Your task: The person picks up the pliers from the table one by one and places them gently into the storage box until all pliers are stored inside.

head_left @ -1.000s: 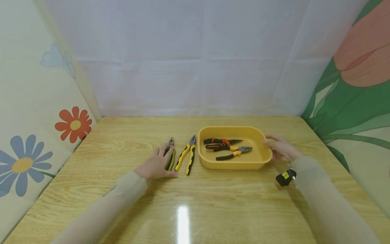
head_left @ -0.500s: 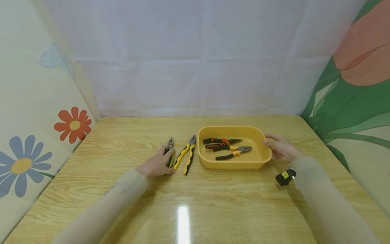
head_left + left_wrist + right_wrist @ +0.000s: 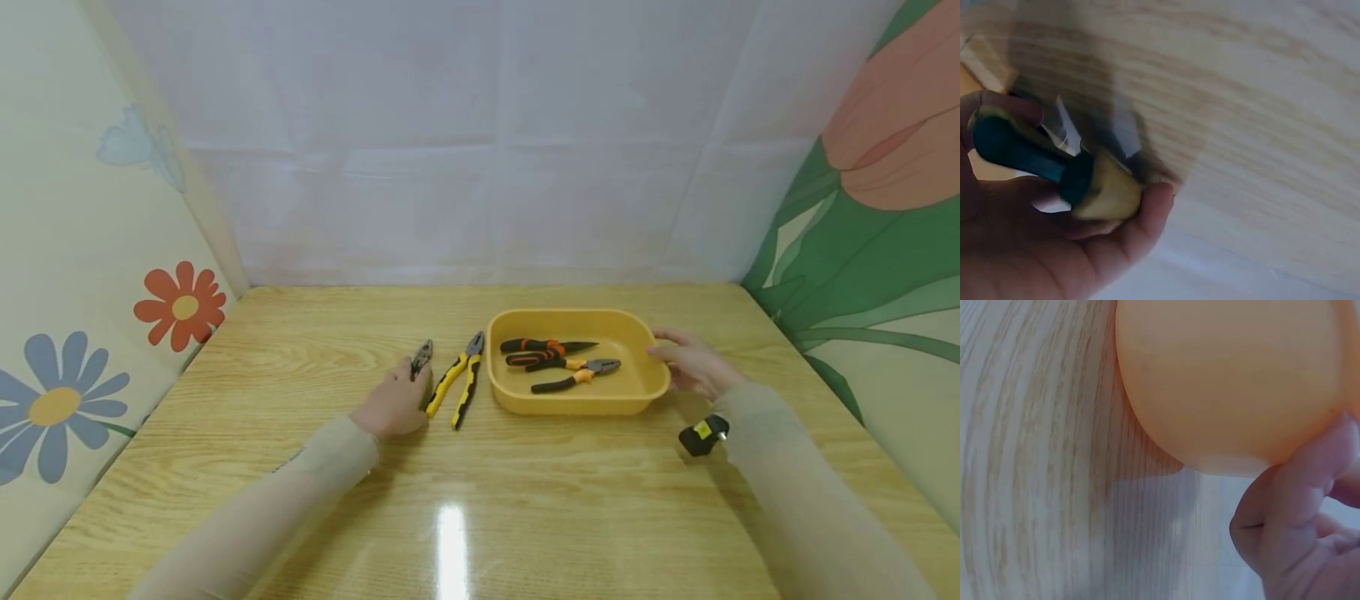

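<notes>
My left hand (image 3: 392, 403) grips a pair of pliers (image 3: 422, 357) by the handles. In the head view only their metal head shows past the fingers. The left wrist view shows the green and yellow handle ends (image 3: 1100, 190) between thumb and fingers. Just right of that hand lie yellow-and-black pliers (image 3: 448, 387) on the table, handles spread. My right hand (image 3: 693, 365) pinches the right end of a yellow plastic basin (image 3: 637, 406). Close up in the right wrist view, the thumb presses on the basin's wall (image 3: 1229, 394); the other fingertips are partly hidden.
Inside the basin lie orange-and-black pliers (image 3: 573, 382) and a black-and-orange long-nosed tool (image 3: 551, 347). A black device with a yellow label (image 3: 703, 436) sits at the right wrist. The wooden table (image 3: 570, 500) ends at a white cloth backdrop (image 3: 480, 167).
My left hand has closed round the green and yellow pliers, its fingers drawing in from a spread pose, and their head has tilted slightly right. The right hand and basin stay put.
</notes>
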The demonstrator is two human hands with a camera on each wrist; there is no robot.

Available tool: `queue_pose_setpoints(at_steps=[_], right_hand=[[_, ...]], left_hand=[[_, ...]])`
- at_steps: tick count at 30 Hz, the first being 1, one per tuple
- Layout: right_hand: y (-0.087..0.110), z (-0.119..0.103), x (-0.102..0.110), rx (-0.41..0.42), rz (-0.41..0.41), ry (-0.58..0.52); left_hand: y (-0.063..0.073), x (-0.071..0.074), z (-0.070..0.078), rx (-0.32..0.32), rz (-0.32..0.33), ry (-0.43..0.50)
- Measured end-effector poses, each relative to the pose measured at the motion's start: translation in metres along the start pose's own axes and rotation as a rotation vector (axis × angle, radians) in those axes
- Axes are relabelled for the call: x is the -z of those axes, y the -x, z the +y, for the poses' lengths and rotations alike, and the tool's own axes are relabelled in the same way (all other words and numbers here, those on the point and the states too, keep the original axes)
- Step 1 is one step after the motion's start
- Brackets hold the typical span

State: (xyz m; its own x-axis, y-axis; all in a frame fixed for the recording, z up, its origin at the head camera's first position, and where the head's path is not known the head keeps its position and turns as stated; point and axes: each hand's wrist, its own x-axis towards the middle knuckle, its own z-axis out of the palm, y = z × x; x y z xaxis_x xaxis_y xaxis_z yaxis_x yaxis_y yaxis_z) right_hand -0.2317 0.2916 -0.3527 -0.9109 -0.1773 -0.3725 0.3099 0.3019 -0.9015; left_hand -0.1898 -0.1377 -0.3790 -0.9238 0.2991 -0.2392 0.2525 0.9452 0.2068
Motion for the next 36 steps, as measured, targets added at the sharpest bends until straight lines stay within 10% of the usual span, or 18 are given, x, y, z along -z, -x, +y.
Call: queue_pose_setpoints(at_steps=[9, 22, 36], right_hand=[[0.001, -0.001, -0.001, 0.003, 0.002, 0.008], [0.000, 0.000, 0.000, 0.003, -0.007, -0.027], [-0.002, 0.000, 0.001, -0.012, 0.004, 0.040]], left_hand=[[-0.002, -0.013, -0.007, -0.028, 0.215, -0.107], [0.000, -0.006, -0.004, 0.035, 0.255, -0.043], [0.006, -0.002, -0.016, -0.105, 0.440, -0.105]])
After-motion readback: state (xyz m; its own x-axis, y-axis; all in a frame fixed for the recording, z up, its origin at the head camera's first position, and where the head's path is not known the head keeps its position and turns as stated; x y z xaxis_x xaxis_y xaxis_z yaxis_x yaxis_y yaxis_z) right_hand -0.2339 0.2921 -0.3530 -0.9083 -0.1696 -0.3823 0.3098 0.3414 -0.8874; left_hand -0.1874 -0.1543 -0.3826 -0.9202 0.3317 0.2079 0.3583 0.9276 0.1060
